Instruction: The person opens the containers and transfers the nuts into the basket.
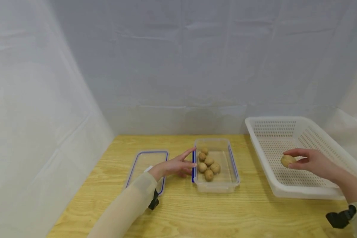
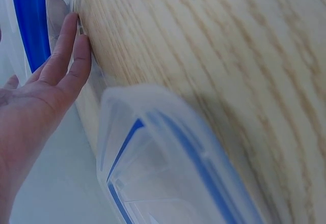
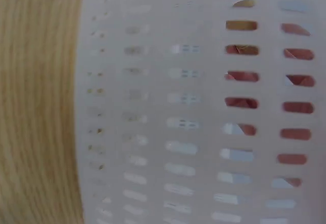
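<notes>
My left hand rests its outstretched fingers against the left side of a clear plastic food container with blue edging. Inside lie several walnuts, grouped toward the container's left half. In the left wrist view, two fingertips meet the container wall low by the tabletop. Over at the right, my right hand pinches a walnut between thumb and fingers, within the outline of a white slotted plastic basket. Through the basket's slots, the right wrist view shows slivers of that hand and the walnut.
A clear lid with a blue seal lies on the wooden table, left of the container and partly behind my left forearm. White sheeting closes off the back and sides. The basket's raised rim stands between my right hand and the container.
</notes>
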Motion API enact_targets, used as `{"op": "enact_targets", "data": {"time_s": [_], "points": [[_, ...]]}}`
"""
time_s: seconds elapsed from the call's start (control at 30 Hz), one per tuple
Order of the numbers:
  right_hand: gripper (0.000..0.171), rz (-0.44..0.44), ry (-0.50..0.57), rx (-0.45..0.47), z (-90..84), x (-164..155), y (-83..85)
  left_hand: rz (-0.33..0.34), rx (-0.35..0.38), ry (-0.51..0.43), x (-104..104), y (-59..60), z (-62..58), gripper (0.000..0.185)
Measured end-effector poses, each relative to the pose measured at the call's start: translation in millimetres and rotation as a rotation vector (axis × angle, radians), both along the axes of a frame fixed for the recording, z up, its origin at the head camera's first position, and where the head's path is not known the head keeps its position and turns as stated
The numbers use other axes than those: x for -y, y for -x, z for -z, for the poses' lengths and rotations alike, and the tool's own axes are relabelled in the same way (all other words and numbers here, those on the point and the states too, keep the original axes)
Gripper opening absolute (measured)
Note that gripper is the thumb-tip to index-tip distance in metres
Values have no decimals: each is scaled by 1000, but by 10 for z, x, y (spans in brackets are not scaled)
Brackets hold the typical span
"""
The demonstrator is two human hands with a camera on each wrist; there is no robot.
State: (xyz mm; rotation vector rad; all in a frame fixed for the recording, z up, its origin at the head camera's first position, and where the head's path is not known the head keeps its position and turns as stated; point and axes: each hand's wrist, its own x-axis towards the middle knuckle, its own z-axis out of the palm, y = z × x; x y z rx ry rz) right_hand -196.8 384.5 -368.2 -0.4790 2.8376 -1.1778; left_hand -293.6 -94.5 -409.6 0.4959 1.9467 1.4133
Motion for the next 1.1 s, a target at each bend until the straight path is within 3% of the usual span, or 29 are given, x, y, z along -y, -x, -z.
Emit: {"op": "enact_targets", "data": {"time_s": [0.43, 0.6, 0.8, 1.1], "points": [[41, -223, -79, -44, 240, -24, 156, -6, -5, 2, 3, -4, -24, 75], [38, -253, -103, -56, 289, -15, 170, -11, -1, -1, 9, -1, -22, 75], [38, -259, -112, 27, 325, -22, 183, -7, -2, 1, 6, -12, -20, 76], [38, -333, -71, 117, 344, -35, 191, 4, -15, 17, -6, -9, -17, 75]]}}
